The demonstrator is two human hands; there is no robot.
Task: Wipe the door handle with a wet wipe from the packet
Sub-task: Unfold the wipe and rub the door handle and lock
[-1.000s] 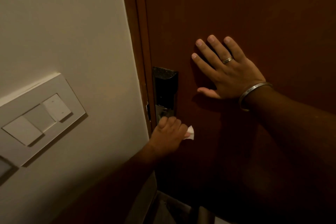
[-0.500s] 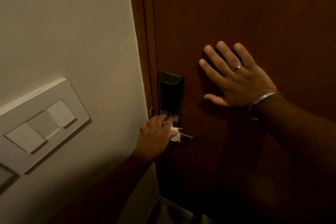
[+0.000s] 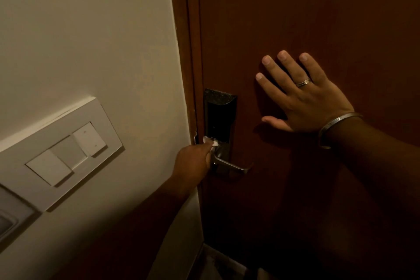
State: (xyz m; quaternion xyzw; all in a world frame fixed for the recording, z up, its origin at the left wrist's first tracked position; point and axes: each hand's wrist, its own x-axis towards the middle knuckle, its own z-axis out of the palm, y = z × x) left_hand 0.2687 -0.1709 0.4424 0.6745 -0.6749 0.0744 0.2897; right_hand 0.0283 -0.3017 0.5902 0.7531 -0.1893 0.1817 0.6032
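My left hand has its grip clamped on the wet wipe, pressed at the root of the door handle, whose lever runs out to the right of the grip. My right hand, fingers spread, lies flat on the door up and right of it. I should keep the wipe bunched firmly and drag along the whole lever to its tip.

Two hands: the left hand and the right hand. One door handle, one wet wipe, one switch plate with three switches, one ring, one bangle.
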